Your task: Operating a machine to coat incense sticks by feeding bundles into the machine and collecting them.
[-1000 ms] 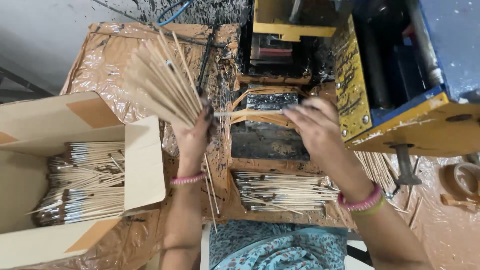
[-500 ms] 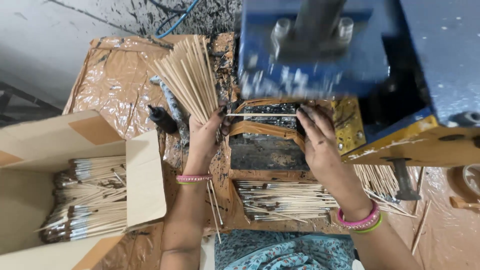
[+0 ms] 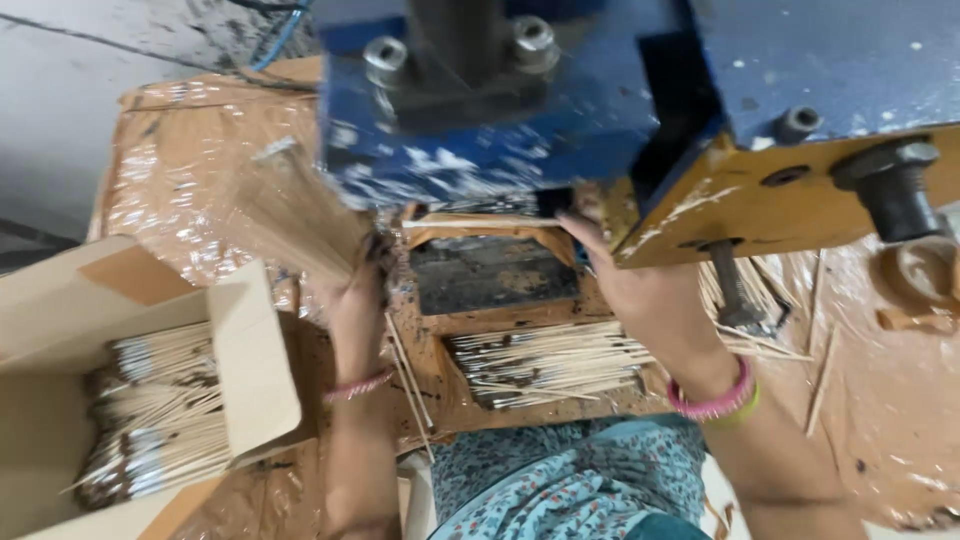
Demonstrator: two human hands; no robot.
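- Brown plastic-covered worktable (image 3: 180, 190) underneath, glossy and littered with loose sticks.
- Fanned bundle of thin pale bamboo sticks (image 3: 290, 215), blurred, gripped at its lower end in closed left hand (image 3: 355, 300), left of machine.
- Single thin stick (image 3: 480, 222) lying crosswise at dark feed slot (image 3: 495, 272), right hand (image 3: 640, 290) pinching its end under blue and yellow metal machine (image 3: 600, 110).
- Dark-tipped stick pile (image 3: 545, 362) just below slot.
- Open cardboard box (image 3: 250, 350) of dark-tipped sticks far left.
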